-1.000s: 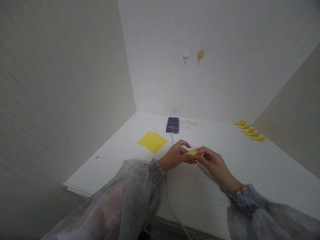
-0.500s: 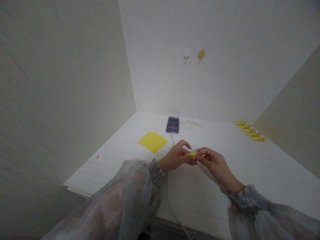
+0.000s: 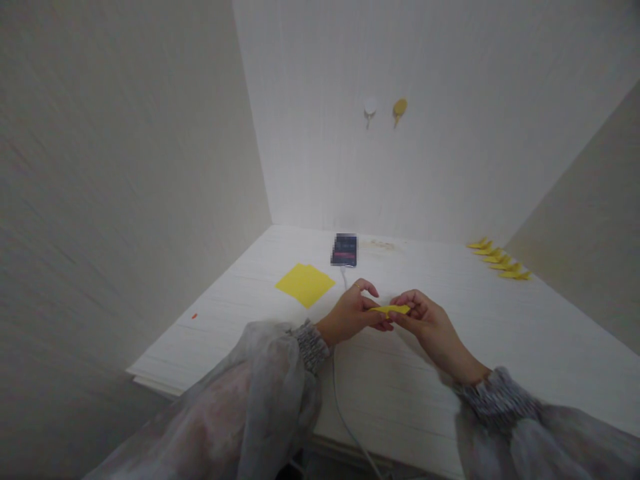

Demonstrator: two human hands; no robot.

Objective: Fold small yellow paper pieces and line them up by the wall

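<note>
Both my hands meet over the middle of the white table (image 3: pixel 500 347). My left hand (image 3: pixel 350 312) pinches one end of a small folded yellow paper piece (image 3: pixel 389 309). My right hand (image 3: pixel 427 323) pinches the other end, fingers curled round it. The piece is narrow and lies almost level just above the table. A stack of flat yellow paper sheets (image 3: pixel 305 284) lies on the table to the left of my left hand.
A phone (image 3: pixel 345 250) lies at the back of the table, with a white cable (image 3: pixel 337 393) running from it to the front edge. Several folded yellow pieces (image 3: pixel 497 260) sit in a row at the far right. Two hooks (image 3: pixel 385 111) hang on the wall.
My right hand's fingers have shifted slightly along the yellow piece, showing more of it. Both hands stay in nearly the same place.
</note>
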